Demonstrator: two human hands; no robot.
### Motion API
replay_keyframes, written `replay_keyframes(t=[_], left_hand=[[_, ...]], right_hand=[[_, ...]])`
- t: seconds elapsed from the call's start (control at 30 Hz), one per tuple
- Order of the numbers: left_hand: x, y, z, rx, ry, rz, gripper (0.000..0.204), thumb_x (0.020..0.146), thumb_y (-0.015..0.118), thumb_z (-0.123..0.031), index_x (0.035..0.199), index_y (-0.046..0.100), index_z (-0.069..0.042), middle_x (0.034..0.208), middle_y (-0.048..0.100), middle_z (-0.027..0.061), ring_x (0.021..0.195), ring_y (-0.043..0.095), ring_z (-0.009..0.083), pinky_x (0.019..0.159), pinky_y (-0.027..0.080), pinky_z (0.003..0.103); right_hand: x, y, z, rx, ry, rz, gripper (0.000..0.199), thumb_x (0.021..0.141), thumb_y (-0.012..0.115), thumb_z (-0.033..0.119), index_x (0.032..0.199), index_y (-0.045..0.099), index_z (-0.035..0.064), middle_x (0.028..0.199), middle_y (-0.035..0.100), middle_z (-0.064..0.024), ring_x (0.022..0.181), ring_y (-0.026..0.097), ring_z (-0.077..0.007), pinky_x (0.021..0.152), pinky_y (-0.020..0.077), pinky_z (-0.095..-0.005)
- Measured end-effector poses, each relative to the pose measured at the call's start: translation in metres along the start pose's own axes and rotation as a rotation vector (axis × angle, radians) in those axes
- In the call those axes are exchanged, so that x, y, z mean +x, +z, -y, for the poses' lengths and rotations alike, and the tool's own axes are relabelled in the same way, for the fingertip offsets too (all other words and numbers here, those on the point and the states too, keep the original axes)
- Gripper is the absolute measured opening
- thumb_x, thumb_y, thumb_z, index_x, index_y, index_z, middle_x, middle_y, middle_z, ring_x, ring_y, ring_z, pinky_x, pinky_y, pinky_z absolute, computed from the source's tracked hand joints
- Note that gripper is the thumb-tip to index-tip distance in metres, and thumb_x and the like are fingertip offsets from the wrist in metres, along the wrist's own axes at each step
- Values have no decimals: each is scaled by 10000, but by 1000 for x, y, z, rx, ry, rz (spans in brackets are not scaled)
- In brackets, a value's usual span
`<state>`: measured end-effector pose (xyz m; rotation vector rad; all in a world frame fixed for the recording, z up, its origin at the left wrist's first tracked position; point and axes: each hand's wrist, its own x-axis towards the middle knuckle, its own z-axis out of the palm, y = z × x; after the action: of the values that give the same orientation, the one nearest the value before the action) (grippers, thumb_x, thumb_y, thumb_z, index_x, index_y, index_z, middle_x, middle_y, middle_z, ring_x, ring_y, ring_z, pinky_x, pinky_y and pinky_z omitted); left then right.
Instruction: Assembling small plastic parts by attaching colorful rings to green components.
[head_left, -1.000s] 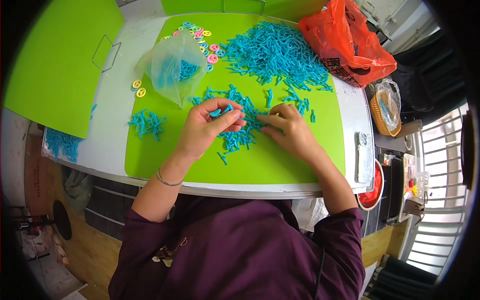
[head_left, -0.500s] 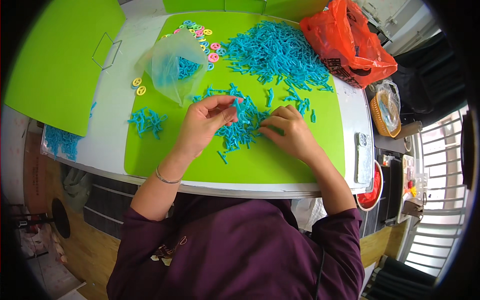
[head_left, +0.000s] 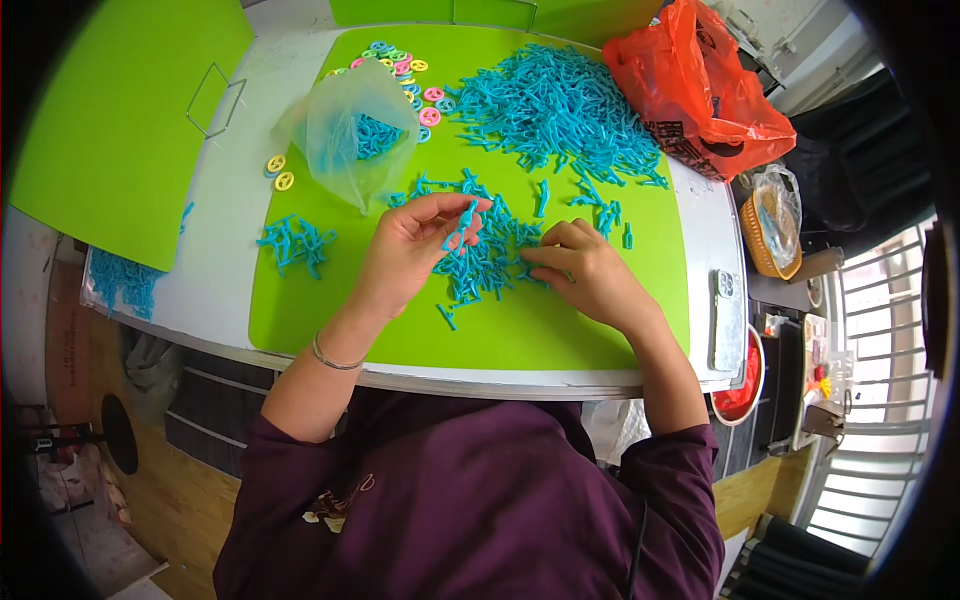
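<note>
The left hand [head_left: 415, 250] pinches one blue plastic piece [head_left: 460, 225] between thumb and fingers, raised a little above the green mat [head_left: 560, 330]. The right hand [head_left: 585, 275] lies just beside it with fingers bent, the fingertips pressing into the small pile of blue pieces [head_left: 485, 260] between both hands. Farther on the tabletop [head_left: 225, 270] is a bigger blue heap [head_left: 555, 105], a clear bag [head_left: 350, 135], some coloured rings [head_left: 405, 65] and an orange bag [head_left: 695, 85].

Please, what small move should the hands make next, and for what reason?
Probably the right hand should pinch one blue piece from the small pile under its fingertips. The left hand holds one blue piece raised between its fingers, while the right rests flat on the pile, apparently holding nothing.
</note>
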<state>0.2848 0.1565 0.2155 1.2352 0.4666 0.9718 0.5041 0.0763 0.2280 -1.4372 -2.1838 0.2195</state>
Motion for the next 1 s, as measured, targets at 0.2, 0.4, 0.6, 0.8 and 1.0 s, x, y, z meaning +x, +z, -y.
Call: replay_keyframes(t=[0.2, 0.4, 0.6, 0.8, 1.0], left_hand=[[-1, -5, 0, 6, -16, 41, 205, 856, 611, -98, 1053, 624, -42, 988, 642, 72, 768, 583, 102, 661, 476, 240], [-3, 1, 0, 35, -64, 84, 215, 889, 542, -54, 1089, 610, -16, 815, 607, 31, 756, 554, 95, 668, 455, 233], [-2, 1, 1, 17, -84, 113, 210, 899, 500, -7, 1081, 605, 1, 809, 589, 26, 756, 531, 98, 661, 434, 232], [-4, 4, 2, -8, -99, 100, 202, 900, 522, -39, 1079, 609, -6, 835, 599, 23, 767, 543, 84, 659, 434, 219], [-5, 2, 6, 71, -148, 124, 191, 899, 537, -51, 1063, 626, -13, 839, 608, 14, 751, 545, 70, 654, 439, 210]], right_hand=[[0, -6, 4, -110, 19, 50, 129, 705, 694, 79, 828, 661, 59, 841, 580, -69, 809, 535, -251, 714, 456, -352], [2, -8, -1, 84, 115, 19, 99, 723, 675, 65, 814, 638, 55, 841, 585, -67, 822, 544, -252, 715, 453, -338], [-2, -12, -8, 1, 164, -5, 135, 717, 680, 57, 848, 647, 59, 870, 582, -75, 849, 545, -248, 737, 453, -341], [-1, -6, -3, -37, 9, 63, 202, 681, 713, 69, 875, 655, 69, 880, 574, -69, 861, 522, -252, 757, 451, -350], [1, -10, 1, 129, 169, 92, 184, 698, 720, 72, 866, 648, 54, 833, 606, -60, 794, 559, -215, 712, 459, -324]])
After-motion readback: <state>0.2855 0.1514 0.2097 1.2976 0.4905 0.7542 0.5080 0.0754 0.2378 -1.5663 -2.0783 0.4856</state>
